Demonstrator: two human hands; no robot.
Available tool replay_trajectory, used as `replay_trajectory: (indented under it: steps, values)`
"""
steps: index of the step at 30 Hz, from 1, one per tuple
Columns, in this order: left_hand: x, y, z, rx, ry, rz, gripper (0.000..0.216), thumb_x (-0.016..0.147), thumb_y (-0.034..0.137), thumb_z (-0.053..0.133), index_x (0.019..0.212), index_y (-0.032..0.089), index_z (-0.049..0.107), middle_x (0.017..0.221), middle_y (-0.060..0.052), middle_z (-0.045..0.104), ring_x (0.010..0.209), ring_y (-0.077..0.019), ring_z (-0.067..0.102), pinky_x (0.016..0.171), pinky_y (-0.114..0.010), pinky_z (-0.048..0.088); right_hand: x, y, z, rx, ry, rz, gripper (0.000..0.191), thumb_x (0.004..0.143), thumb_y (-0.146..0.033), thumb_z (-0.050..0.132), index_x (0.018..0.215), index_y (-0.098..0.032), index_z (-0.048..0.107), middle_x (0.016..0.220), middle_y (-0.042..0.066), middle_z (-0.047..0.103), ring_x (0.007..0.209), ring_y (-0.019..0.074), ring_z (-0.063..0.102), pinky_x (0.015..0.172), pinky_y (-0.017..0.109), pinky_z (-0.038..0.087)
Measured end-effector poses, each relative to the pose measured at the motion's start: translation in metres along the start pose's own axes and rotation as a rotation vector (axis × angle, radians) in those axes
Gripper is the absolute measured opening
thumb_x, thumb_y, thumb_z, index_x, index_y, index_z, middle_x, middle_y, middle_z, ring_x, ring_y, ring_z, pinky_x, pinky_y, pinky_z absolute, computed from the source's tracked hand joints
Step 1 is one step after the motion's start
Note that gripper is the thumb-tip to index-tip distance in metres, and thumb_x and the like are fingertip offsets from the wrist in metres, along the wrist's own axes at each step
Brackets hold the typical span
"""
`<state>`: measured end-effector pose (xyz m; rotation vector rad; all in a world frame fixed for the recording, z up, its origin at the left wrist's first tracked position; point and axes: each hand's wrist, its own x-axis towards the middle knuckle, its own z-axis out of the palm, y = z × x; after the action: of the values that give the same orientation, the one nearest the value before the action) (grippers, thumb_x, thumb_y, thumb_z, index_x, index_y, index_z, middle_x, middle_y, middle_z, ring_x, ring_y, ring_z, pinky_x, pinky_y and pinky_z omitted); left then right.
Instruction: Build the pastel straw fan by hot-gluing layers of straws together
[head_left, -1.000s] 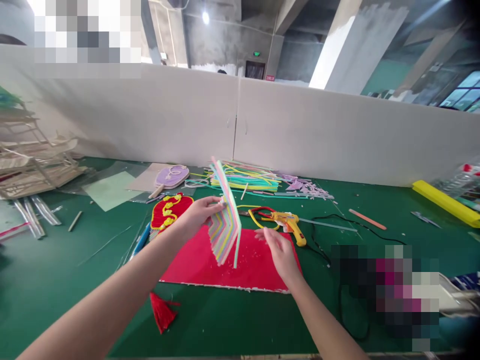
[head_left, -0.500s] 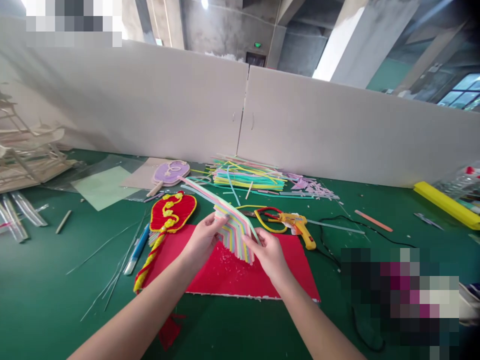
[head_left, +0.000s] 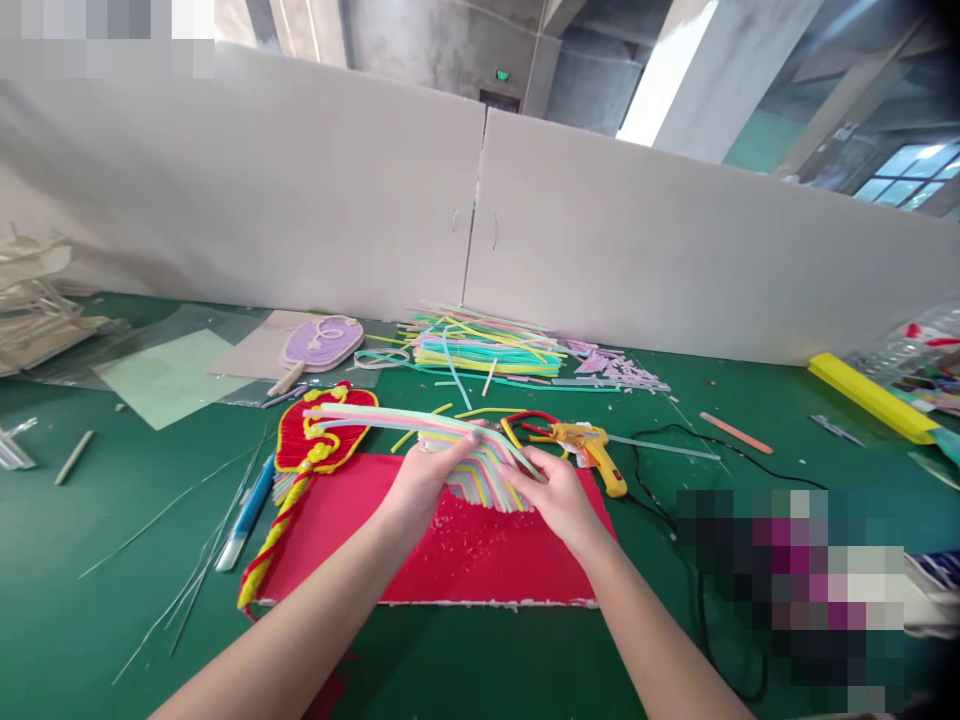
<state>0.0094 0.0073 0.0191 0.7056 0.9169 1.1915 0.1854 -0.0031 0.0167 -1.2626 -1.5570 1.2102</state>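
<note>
Pinching the strips (head_left: 487,478) in left hand (head_left: 424,476) and right hand (head_left: 561,494), hiding their gripped edges, and with them blocking part of the red fan (head_left: 298,438) at nine o'clock.

Single head-worn view, facing forward, downward

- White upright partition panels (head_left: 322,180) behind the green table (head_left: 420,660)
- Pale green square paper sheet (head_left: 169,375), far left
- Purple oval fan with a beige handle (head_left: 322,343), right of that sheet
- Long yellow bar (head_left: 874,395) and clear ridged plastic bottle (head_left: 934,340), far right
</note>
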Motion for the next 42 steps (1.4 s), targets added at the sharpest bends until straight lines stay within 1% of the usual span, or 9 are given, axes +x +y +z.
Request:
replay_trajectory:
  steps: [7, 10, 14, 17, 19, 24, 29, 35, 42]
  values:
    - [-0.003, -0.008, 0.006, 0.007, 0.2, 0.025, 0.042, 0.057, 0.038, 0.085, 0.092, 0.016, 0.074, 0.085, -0.005, 0.076, 0.077, -0.0196, 0.07, 0.066, -0.025, 0.052, -0.001, 0.004, -0.001, -0.028, 0.066, -0.028, 0.031, 0.08, -0.049, 0.062, 0.097, -0.024, 0.07, 0.096, 0.004, 0.073, 0.088, 0.0214, 0.068, 0.073, 0.031, 0.053]
    - [-0.005, -0.008, 0.006, -0.052, 0.285, 0.029, 0.045, 0.056, 0.036, 0.086, 0.094, 0.015, 0.073, 0.09, -0.005, 0.075, 0.08, -0.0194, 0.07, 0.07, -0.026, 0.054, 0.002, 0.014, -0.025, -0.173, 0.306, -0.098, 0.035, 0.082, -0.051, 0.058, 0.096, -0.021, 0.07, 0.099, 0.009, 0.072, 0.091, 0.0221, 0.067, 0.077, 0.034, 0.052]
    - [-0.005, -0.012, 0.001, -0.112, 0.336, 0.038, 0.043, 0.056, 0.034, 0.087, 0.091, 0.014, 0.072, 0.093, -0.005, 0.075, 0.082, -0.0188, 0.07, 0.07, -0.025, 0.056, 0.0, 0.041, -0.072, -0.595, 0.681, -0.165, 0.046, 0.082, -0.059, 0.051, 0.091, -0.017, 0.067, 0.091, 0.014, 0.067, 0.083, 0.0249, 0.062, 0.078, 0.041, 0.049]
    - [-0.005, -0.016, -0.002, -0.088, 0.339, 0.043, 0.046, 0.055, 0.035, 0.087, 0.093, 0.014, 0.072, 0.094, -0.006, 0.075, 0.085, -0.0203, 0.07, 0.073, -0.027, 0.056, -0.005, 0.065, -0.094, -0.83, 0.748, -0.05, 0.055, 0.082, -0.064, 0.044, 0.094, -0.014, 0.065, 0.092, 0.017, 0.064, 0.086, 0.0289, 0.059, 0.079, 0.044, 0.046]
    - [-0.006, -0.018, -0.001, -0.051, 0.343, 0.041, 0.049, 0.054, 0.038, 0.087, 0.093, 0.012, 0.072, 0.094, -0.008, 0.075, 0.086, -0.0225, 0.07, 0.074, -0.028, 0.056, -0.006, 0.078, -0.099, -0.86, 0.699, 0.042, 0.059, 0.08, -0.068, 0.042, 0.092, -0.014, 0.065, 0.085, 0.016, 0.063, 0.081, 0.0282, 0.058, 0.074, 0.041, 0.045]
    - [-0.008, -0.021, 0.0, 0.055, 0.367, 0.063, 0.05, 0.056, 0.043, 0.085, 0.09, 0.009, 0.073, 0.094, -0.012, 0.075, 0.092, -0.0276, 0.07, 0.077, -0.031, 0.055, 0.001, 0.093, -0.092, -0.809, 0.632, 0.084, 0.065, 0.08, -0.074, 0.032, 0.082, -0.017, 0.063, 0.079, 0.013, 0.064, 0.074, 0.0255, 0.059, 0.068, 0.036, 0.044]
    - [-0.009, -0.024, -0.001, 0.038, 0.37, 0.057, 0.047, 0.059, 0.041, 0.084, 0.092, 0.01, 0.072, 0.095, -0.012, 0.075, 0.09, -0.0274, 0.07, 0.077, -0.033, 0.056, 0.002, 0.088, -0.086, -0.745, 0.734, 0.107, 0.073, 0.082, -0.077, 0.02, 0.089, -0.015, 0.059, 0.086, 0.018, 0.066, 0.079, 0.0279, 0.061, 0.067, 0.035, 0.044]
    - [-0.005, -0.027, -0.001, 0.008, 0.439, 0.086, 0.045, 0.06, 0.039, 0.083, 0.092, 0.01, 0.072, 0.09, -0.01, 0.076, 0.083, -0.0245, 0.071, 0.074, -0.032, 0.057, -0.008, 0.047, -0.067, -0.579, 0.83, 0.104, 0.061, 0.086, -0.069, 0.032, 0.108, -0.016, 0.052, 0.079, 0.01, 0.067, 0.061, 0.0216, 0.061, 0.057, 0.03, 0.042]
    - [0.017, 0.002, 0.012, 0.027, 0.378, 0.195, 0.044, 0.061, 0.04, 0.082, 0.093, 0.012, 0.07, 0.086, -0.007, 0.075, 0.072, -0.0195, 0.07, 0.058, -0.025, 0.054, -0.008, -0.004, -0.032, -0.467, 0.741, 0.098, 0.054, 0.077, -0.067, 0.053, 0.103, -0.02, 0.055, 0.092, 0.009, 0.066, 0.079, 0.0232, 0.062, 0.063, 0.029, 0.046]
